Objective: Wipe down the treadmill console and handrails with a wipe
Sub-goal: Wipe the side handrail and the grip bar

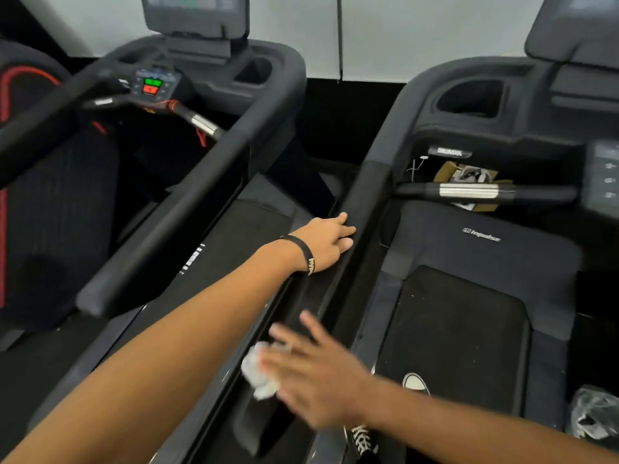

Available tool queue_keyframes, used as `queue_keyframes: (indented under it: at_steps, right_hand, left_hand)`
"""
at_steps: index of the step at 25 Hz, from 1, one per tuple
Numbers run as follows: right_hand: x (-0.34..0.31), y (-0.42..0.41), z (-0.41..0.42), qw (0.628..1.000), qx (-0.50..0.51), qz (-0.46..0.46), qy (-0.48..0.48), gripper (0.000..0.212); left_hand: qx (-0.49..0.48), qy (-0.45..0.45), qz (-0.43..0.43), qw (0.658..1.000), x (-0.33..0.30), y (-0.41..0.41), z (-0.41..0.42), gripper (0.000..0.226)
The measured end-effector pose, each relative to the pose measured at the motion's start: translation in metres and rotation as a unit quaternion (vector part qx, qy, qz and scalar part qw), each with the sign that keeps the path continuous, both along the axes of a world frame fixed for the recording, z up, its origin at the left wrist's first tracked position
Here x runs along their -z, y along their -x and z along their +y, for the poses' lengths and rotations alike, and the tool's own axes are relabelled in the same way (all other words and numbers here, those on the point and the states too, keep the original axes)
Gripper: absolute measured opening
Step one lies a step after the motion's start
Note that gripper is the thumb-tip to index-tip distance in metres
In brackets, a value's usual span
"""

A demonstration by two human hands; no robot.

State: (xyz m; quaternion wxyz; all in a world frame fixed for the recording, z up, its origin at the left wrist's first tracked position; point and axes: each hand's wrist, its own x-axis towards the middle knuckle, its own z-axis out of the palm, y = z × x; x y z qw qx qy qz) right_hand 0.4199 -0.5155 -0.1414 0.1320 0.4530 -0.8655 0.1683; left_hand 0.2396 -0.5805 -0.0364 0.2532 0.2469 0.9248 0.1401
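Note:
I stand on the right-hand treadmill. Its left handrail (pixel 371 182) is a long black padded bar running from the console down toward me. My left hand (pixel 326 244), with a black wristband, rests on that rail with fingers laid fairly straight against it. Nearer to me, my right hand (pixel 318 370) is motion-blurred, its fingers spread and straight, pressing a crumpled white wipe (pixel 259 373) onto the lower end of the same rail. The wipe sticks out on the hand's left side. The console's button panel (pixel 603 172) and its screen (pixel 576 21) are at the right edge, partly cut off.
A second treadmill stands to the left, with its own handrail (pixel 187 202) and lit button panel (pixel 152 83). On my machine are a cup holder (pixel 469 95), a metal pulse grip (pixel 469 190), cardboard scraps (pixel 465 175) and a plastic bag (pixel 593 413). My shoe (pixel 415 383) is on the belt.

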Motion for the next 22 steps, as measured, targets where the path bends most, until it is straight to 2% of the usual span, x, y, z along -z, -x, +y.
queue_keyframes:
  at_steps: [2, 5, 8, 10, 12, 14, 18, 19, 20, 22]
  right_hand:
    - [-0.009, 0.059, 0.040, 0.991, 0.127, -0.028, -0.013, 0.046]
    - [-0.022, 0.121, 0.079, 0.959, 0.273, -0.071, -0.014, 0.045]
    - [-0.019, 0.103, 0.053, 0.922, 0.354, -0.121, 0.103, 0.050]
    - [-0.008, 0.055, 0.030, 0.911, 0.353, -0.140, 0.163, 0.053]
    - [0.008, 0.028, 0.031, 0.934, 0.318, -0.086, 0.137, 0.052]
    - [0.016, 0.057, 0.054, 0.941, 0.308, -0.067, 0.119, 0.053]
    - [-0.004, 0.162, 0.105, 0.902, 0.386, -0.104, 0.161, 0.062]
    - [-0.002, 0.181, 0.118, 0.882, 0.416, -0.117, 0.189, 0.059]
    - [0.002, 0.195, 0.127, 0.846, 0.457, -0.132, 0.239, 0.049]
    - [0.006, 0.208, 0.132, 0.725, 0.536, -0.201, 0.383, 0.025]
  left_hand:
    - [-0.018, -0.028, -0.001, 0.999, -0.002, 0.004, 0.002, 0.041]
    - [-0.042, -0.077, 0.020, 0.996, -0.001, 0.006, 0.013, 0.047]
    - [-0.059, -0.124, 0.029, 0.990, 0.007, 0.010, 0.026, 0.058]
    - [-0.044, -0.125, 0.036, 0.991, 0.014, 0.017, 0.029, 0.053]
    - [-0.032, -0.129, 0.047, 0.990, 0.019, 0.026, 0.026, 0.047]
    - [-0.036, -0.148, 0.056, 0.987, 0.019, 0.033, 0.025, 0.044]
    - [-0.069, -0.193, 0.044, 0.978, 0.004, 0.045, 0.047, 0.031]
    - [-0.069, -0.192, 0.045, 0.978, 0.002, 0.047, 0.053, 0.027]
    - [-0.072, -0.182, 0.048, 0.980, 0.003, 0.049, 0.058, 0.029]
    - [-0.072, -0.134, 0.057, 0.987, 0.006, 0.053, 0.061, 0.046]
